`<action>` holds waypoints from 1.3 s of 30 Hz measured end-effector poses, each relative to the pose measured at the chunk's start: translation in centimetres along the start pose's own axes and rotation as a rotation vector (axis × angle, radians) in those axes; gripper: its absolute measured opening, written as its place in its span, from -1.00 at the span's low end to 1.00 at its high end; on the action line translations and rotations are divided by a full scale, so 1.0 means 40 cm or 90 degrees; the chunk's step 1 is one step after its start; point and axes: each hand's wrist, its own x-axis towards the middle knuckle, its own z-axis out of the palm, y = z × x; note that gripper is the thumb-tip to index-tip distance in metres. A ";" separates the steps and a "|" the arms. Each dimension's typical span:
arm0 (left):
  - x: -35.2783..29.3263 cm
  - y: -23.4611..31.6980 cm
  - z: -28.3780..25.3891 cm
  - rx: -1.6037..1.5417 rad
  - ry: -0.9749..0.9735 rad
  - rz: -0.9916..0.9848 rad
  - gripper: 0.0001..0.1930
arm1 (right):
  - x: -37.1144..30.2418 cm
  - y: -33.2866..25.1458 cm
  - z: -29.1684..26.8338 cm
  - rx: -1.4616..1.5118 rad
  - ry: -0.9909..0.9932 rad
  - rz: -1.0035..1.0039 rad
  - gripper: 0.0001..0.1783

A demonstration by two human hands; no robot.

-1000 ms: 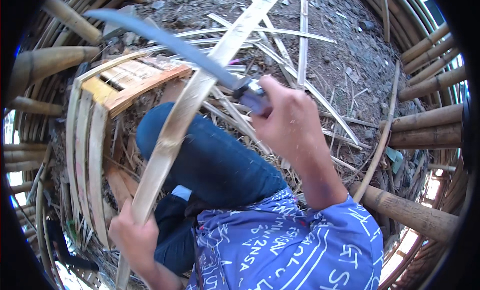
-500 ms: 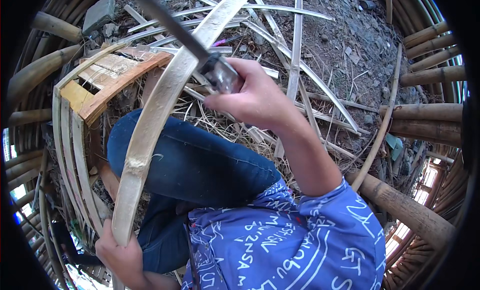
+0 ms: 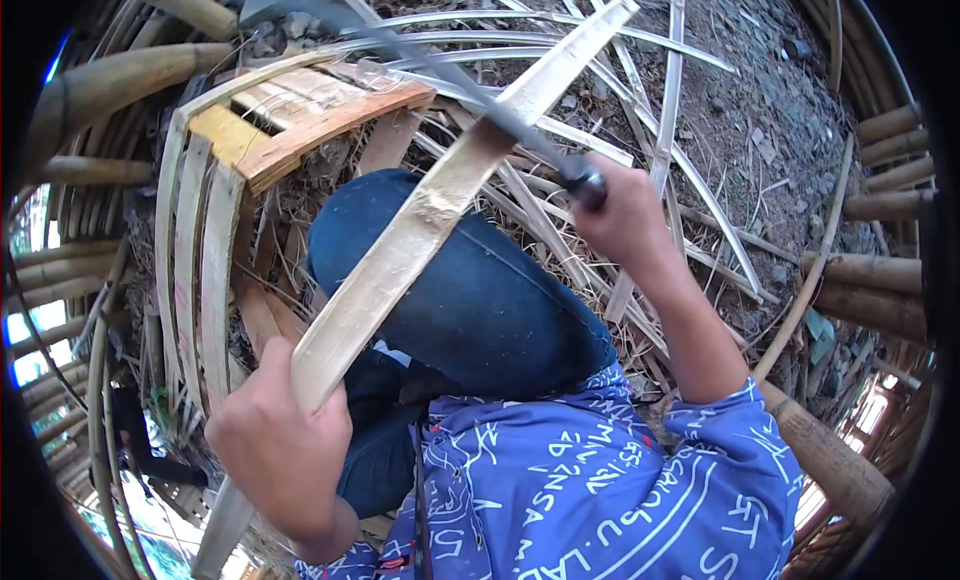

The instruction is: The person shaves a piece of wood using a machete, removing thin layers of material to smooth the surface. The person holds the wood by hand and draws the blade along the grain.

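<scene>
A long pale bamboo strip slants from the lower left to the upper middle, passing over my knee in blue jeans. My left hand is closed around its lower part, with the tail end sticking out below the fist. In my right hand is the dark handle of a long-bladed knife. Its blade, blurred by motion, lies across the upper part of the strip and points to the upper left. A rough node shows on the strip's face near the knee.
A low wooden frame with slats stands left of my knee. Several split bamboo strips lie crisscrossed on the stony ground ahead, with thin shavings among them. Bamboo poles line both sides, and a thick pole lies near my right elbow.
The strip has tilted further right and slid toward me, its far end now in view. My left hand has risen to the right. The knife hand has moved right and slightly down, the blade swinging flatter.
</scene>
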 end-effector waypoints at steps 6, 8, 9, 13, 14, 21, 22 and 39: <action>0.003 -0.027 0.038 -0.022 -0.050 0.013 -0.77 | -0.019 -0.058 -0.068 0.032 0.062 0.140 -0.75; 0.004 -0.035 0.066 -0.078 -0.019 0.011 -0.77 | -0.060 -0.094 -0.061 0.130 0.100 0.008 -0.76; 0.005 -0.036 0.071 -0.080 -0.021 0.013 -0.77 | -0.074 -0.108 -0.058 0.157 0.016 0.030 -0.76; 0.006 -0.021 0.035 -0.037 -0.017 0.016 -0.76 | -0.055 -0.091 -0.025 -0.039 -0.052 -0.015 -0.75; 0.007 -0.015 0.019 -0.026 -0.023 0.021 -0.75 | -0.038 -0.065 -0.017 -0.035 -0.021 0.004 -0.78; -0.004 -0.024 0.026 -0.035 -0.020 0.031 -0.72 | 0.043 0.069 -0.065 -0.062 0.084 0.149 -0.76; -0.003 -0.025 0.029 -0.030 -0.021 0.026 -0.72 | 0.039 0.050 -0.074 -0.063 0.083 0.142 -0.76; -0.002 -0.054 0.009 -0.049 -0.077 0.046 -0.66 | 0.095 0.108 -0.104 -0.176 0.040 0.179 -0.76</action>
